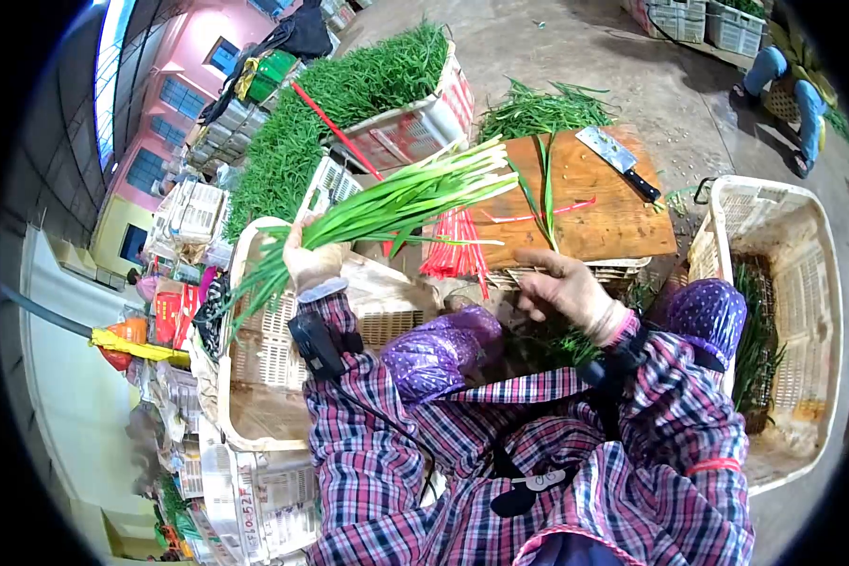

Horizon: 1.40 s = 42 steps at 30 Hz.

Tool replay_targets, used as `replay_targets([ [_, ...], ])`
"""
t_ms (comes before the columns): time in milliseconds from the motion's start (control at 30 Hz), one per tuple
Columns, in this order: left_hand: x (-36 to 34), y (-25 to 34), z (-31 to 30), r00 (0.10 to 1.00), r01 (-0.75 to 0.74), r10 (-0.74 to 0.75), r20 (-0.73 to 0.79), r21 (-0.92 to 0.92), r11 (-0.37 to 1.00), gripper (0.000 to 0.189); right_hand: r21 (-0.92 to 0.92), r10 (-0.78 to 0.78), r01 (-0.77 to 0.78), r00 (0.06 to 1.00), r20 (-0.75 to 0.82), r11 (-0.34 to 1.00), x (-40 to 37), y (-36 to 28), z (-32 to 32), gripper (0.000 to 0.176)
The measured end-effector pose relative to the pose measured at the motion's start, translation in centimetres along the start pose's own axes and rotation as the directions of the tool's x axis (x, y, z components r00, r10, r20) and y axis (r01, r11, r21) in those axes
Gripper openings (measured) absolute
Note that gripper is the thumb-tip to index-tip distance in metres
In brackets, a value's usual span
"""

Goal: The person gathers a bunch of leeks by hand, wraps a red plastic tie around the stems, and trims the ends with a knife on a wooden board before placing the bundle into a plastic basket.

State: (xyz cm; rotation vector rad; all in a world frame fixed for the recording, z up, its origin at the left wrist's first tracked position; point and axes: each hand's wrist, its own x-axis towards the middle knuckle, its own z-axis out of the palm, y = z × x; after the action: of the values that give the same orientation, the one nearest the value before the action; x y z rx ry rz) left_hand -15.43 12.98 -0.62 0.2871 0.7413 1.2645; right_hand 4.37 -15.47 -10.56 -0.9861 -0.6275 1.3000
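Observation:
My left hand (313, 259) is closed around a bunch of garlic chives (415, 193), its white stem ends pointing right toward the board and its green leaves drooping left. My right hand (566, 292) hovers by the near edge of a wooden cutting board (594, 226), index finger stretched out, the others loosely bent and apart, with nothing visible in it. A bundle of red ties (455, 247) hangs at the board's left edge. On the board lie a red tie (538, 213), a few loose chive leaves (546, 179) and a cleaver (613, 156) with a black handle.
A pile of chives (542, 111) sits behind the board. Crates heaped with greens (377, 80) stand at the back left. One white crate (255, 434) is at my left, another (825, 330) at my right. A person (792, 90) is at the far right.

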Motion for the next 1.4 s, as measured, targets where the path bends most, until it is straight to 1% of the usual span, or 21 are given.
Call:
replay_targets([
  [100, 1.5, 0.0, -1.8, 0.993, 0.115, -0.112, 0.034, -0.125, 0.985, 0.024, 0.304, -0.045, 0.085, 0.989, -0.138, 0.949, 3.9, 0.0, 3.4, 0.048],
  [133, 1.3, -0.4, -2.2, 0.991, 0.105, -0.103, 0.082, -0.015, 0.994, 0.026, 0.207, -0.029, 0.056, 0.991, -0.132, 0.977, 5.2, -0.1, 3.3, 0.042],
  [200, -0.1, -1.2, -1.8, 0.993, 0.118, -0.117, 0.023, -0.085, 0.989, 0.026, 0.309, -0.033, 0.067, 0.993, -0.115, 0.949, 6.9, 0.1, 3.8, 0.031],
  [333, -0.2, -2.3, -2.5, 0.997, 0.051, -0.053, 0.059, 0.034, 0.998, 0.024, 0.321, 0.022, 0.039, 0.983, -0.184, 0.946, 7.2, -0.2, 4.4, 0.021],
  [400, -0.2, -2.5, -2.9, 0.992, 0.107, -0.103, 0.067, -0.050, 0.993, 0.024, 0.303, -0.002, 0.022, 0.998, -0.064, 0.953, 5.4, 0.0, 3.8, 0.020],
  [467, -0.2, -2.9, -3.0, 0.988, 0.042, -0.049, 0.144, 0.054, 0.998, 0.026, 0.281, 0.001, -0.022, 0.997, 0.076, 0.960, 3.3, 0.1, 3.2, 0.022],
  [500, 0.0, -2.9, -3.3, 0.973, 0.021, -0.037, 0.229, 0.073, 0.997, 0.028, 0.186, -0.141, 0.114, 0.980, 0.137, 0.976, 2.7, 0.9, 2.5, 0.026],
  [600, -0.1, -3.1, -2.2, 0.980, 0.002, -0.020, 0.200, 0.093, 0.996, 0.028, -0.011, -0.049, 0.055, 0.948, 0.316, 0.998, 0.0, 0.3, 0.5, 0.030],
  [633, 0.3, -3.2, -2.5, 0.944, -0.042, -0.013, 0.330, 0.159, 0.986, 0.027, 0.010, 0.052, -0.061, 0.926, 0.373, 0.998, -0.6, 0.4, -0.5, 0.029],
  [700, 1.8, -2.9, -2.5, 0.937, 0.021, -0.049, 0.345, 0.086, 0.996, 0.028, -0.192, 0.257, -0.194, 0.879, 0.403, 0.962, -1.8, 0.4, -2.5, 0.025],
  [833, 0.9, -2.6, -1.3, 0.944, 0.133, -0.144, 0.297, 0.060, 0.989, 0.031, -0.577, 0.588, -0.368, 0.769, 0.253, 0.729, -3.4, -0.1, -5.1, 0.020],
  [900, 0.9, -2.7, -1.2, 0.967, 0.081, -0.100, 0.233, 0.089, 0.993, 0.031, -0.983, 0.544, -0.032, 0.836, 0.073, 0.182, -4.4, 0.4, -6.9, 0.029],
  [933, 1.1, -2.5, -1.2, 0.965, 0.083, -0.103, 0.241, 0.089, 0.993, 0.031, -0.970, 0.489, 0.144, 0.872, 0.030, -0.198, -4.7, 1.0, -7.6, 0.033],
  [967, 1.2, -2.2, -1.2, 0.965, 0.084, -0.103, 0.242, 0.091, 0.992, 0.031, -0.938, 0.611, 0.123, 0.784, -0.109, -0.325, -4.1, 1.5, -8.2, 0.046],
  [1000, 1.7, -1.8, -1.3, 0.955, 0.176, -0.173, 0.242, 0.008, 0.984, 0.031, -0.938, 0.609, 0.121, 0.786, -0.110, -0.325, -4.1, 1.4, -7.9, 0.046],
  [1067, 2.1, -1.3, -1.9, 0.917, 0.271, -0.252, 0.309, -0.017, 0.963, 0.030, -0.967, 0.261, 0.095, 0.965, 0.031, -0.235, -4.0, 0.9, -6.5, 0.055],
  [1133, 2.6, -1.0, -1.8, 0.911, 0.336, -0.286, 0.297, -0.132, 0.933, 0.030, -0.990, 0.075, 0.083, 0.994, 0.075, -0.116, -2.6, 0.0, -3.9, 0.070],
  [1167, 1.6, -1.3, -1.1, 0.940, 0.274, -0.245, 0.237, -0.098, 0.957, 0.030, -0.991, -0.129, 0.132, 0.982, 0.134, -0.028, -1.4, 1.6, -3.8, 0.072],
  [1267, 0.3, -1.8, -0.6, 0.970, 0.175, -0.168, 0.178, -0.029, 0.984, 0.032, -0.938, -0.426, 0.320, 0.873, 0.236, 0.136, 2.6, 3.3, -1.0, 0.078],
  [1333, -0.8, -1.9, -1.1, 0.929, 0.200, -0.204, 0.309, 0.045, 0.979, 0.032, -0.897, -0.469, 0.376, 0.851, 0.236, 0.231, 5.7, 3.5, 1.9, 0.078],
  [1400, -0.8, -2.5, -1.9, 0.886, 0.022, -0.111, 0.450, 0.199, 0.980, 0.030, -0.885, -0.427, 0.331, 0.887, 0.174, 0.327, 7.1, 2.3, 5.0, 0.066],
])
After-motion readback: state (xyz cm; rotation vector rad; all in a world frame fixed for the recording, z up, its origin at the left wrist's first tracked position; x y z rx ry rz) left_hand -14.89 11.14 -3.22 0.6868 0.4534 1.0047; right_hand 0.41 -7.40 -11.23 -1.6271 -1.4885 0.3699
